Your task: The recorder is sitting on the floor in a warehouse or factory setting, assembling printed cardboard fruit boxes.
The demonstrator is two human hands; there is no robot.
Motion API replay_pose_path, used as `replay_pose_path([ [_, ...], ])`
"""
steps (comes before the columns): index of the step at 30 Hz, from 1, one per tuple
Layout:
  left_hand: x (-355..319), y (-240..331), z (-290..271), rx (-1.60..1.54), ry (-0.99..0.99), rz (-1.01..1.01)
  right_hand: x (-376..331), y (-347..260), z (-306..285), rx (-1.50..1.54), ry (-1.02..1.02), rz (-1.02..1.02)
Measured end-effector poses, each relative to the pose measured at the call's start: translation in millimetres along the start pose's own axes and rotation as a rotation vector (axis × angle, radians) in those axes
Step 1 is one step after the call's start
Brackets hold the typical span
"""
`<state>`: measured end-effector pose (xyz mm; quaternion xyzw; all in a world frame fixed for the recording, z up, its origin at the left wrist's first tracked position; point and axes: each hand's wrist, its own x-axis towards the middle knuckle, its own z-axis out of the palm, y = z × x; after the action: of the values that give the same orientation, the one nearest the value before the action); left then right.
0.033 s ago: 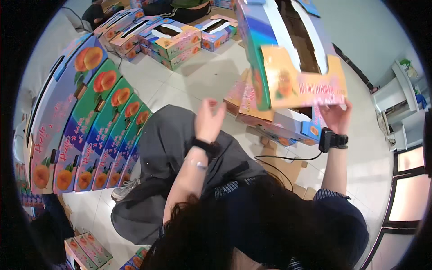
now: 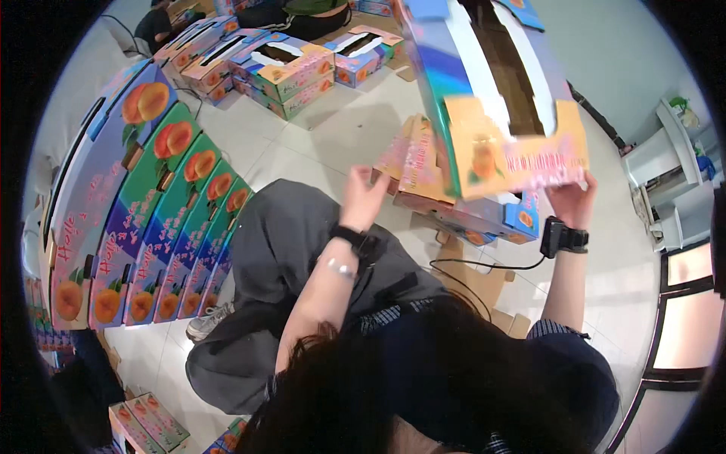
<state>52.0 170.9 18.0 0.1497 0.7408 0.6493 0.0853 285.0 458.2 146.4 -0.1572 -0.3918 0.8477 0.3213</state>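
Right hand (image 2: 572,203) grips raised carton's (image 2: 522,155) near edge; unclenched left hand (image 2: 361,203) beside lower carton (image 2: 420,168), floor (image 2: 321,155) spreading ahead.

Blue, green and orange fruit-printed cardboard carton (image 2: 484,163) was held up, slotted top gaped, partly hid a lower blue-and-pink cardboard carton (image 2: 488,215).

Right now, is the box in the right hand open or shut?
Open: the box shows a long brown gap between white edges.

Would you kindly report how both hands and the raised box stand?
Right hand gripping raised box, near edge. Left hand by lower boxes, contact unclear. Cord beside right forearm.
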Motion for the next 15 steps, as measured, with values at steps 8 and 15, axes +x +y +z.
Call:
replay_pose_path([
  [8,8.5,-101.4,119.5,-0.522,-0.548,-0.777,-4.2,-61.6,-126.1,-0.291,0.274,-0.143],
  [15,18.7,-95.2,111.6,-0.585,-0.192,-0.857,62.9,-36.6,-160.6,-0.388,0.267,0.089],
])
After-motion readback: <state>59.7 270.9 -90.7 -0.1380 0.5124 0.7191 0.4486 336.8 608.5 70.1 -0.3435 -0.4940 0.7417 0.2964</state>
